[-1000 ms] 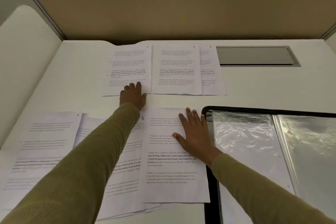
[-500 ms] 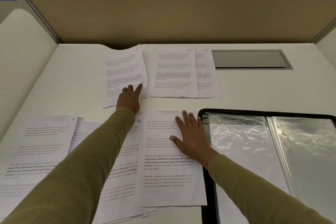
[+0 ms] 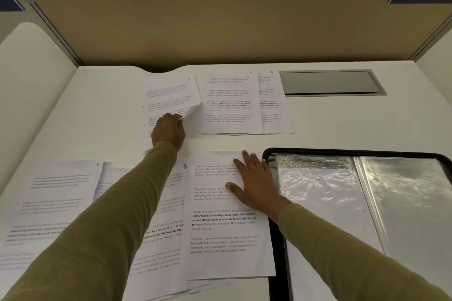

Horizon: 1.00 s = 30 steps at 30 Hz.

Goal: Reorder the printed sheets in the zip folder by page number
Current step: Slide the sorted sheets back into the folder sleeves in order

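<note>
We see the white desk (image 3: 97, 110) with the open zip folder (image 3: 342, 151) at its near right corner. Printed sheets lie in rows along the far and near edges. The right hand (image 3: 256, 186) lies flat, fingers slightly apart, on the near sheet (image 3: 225, 239) beside the folder. The left hand (image 3: 168, 129) pinches the far-left sheet (image 3: 168, 95), whose right edge curls up.

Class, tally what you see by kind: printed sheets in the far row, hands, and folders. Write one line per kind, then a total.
Printed sheets, far row: 3 (left sheet, sheet marked 4, sheet partly under it)
Hands: 2 (left hand, right hand)
Zip folder: 1
Total: 6
</note>
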Available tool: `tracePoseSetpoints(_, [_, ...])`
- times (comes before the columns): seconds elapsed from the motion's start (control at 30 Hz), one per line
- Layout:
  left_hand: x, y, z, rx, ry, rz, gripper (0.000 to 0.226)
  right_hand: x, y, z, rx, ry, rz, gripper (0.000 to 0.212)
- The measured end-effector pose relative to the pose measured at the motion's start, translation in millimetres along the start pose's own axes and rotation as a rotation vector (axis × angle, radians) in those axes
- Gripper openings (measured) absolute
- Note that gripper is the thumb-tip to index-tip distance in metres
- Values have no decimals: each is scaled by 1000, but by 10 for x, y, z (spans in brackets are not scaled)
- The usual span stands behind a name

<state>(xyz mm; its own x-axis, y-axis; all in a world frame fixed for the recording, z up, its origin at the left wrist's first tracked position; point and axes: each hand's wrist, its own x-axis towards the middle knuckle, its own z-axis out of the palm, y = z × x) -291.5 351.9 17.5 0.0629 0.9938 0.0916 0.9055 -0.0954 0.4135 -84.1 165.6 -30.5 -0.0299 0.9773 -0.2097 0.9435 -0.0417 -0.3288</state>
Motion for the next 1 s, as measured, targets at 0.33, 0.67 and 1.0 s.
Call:
tracePoseSetpoints(0.33, [-552,1166,-48,-230,59,304,29,12,105,-737,1089,41,342,57])
tracePoseSetpoints(0.67, [-1511,2014,361,-153,-33,815,35,-432,1138,-1107,1780,120,562,72])
tracePoseSetpoints(1.0, [-2265,2866,879,-80,-236,1103,37,-1186,2343,-1262,1412,156,641,23])
